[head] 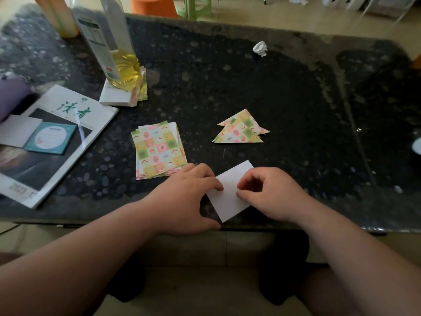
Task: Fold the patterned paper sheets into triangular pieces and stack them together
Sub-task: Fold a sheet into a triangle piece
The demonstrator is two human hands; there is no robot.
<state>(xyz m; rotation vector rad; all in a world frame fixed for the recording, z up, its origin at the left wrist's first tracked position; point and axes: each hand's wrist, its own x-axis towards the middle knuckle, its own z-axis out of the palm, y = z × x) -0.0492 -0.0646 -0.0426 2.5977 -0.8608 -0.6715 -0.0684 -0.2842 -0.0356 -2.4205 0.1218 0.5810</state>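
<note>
From the head camera, looking down, a dark speckled table (227,76) fills most of the view, and both bare forearms of the person reach in from below.

The paper sheet (229,195) being worked on lies at the near edge of the table, white side up and turned at an angle, so that one corner points toward the person. The left hand (191,197) grips its left side: the curled fingertips press on the left edge, and the thumb stretches along to the near corner. The right hand (271,195) has its fingers bent, and the thumb and forefinger pinch the right edge of the same sheet. I cannot tell if any part of the sheet is lifted from the table.

To the left, just beside the left hand, is the stack of patterned sheets (159,149), a little fanned out, with pink, green and yellow squares facing up. Behind the hands, apart from them, lie the folded triangles (241,128), overlapping each other in a small pile.

Further left, a magazine (68,106) lies flat with a blue note pad (51,139) on it. Behind it stands a clear bottle (120,65) with yellow liquid at the bottom, set on a white pad (114,96) with more patterned paper. At the far side of the table is a crumpled paper ball (260,48).
</note>
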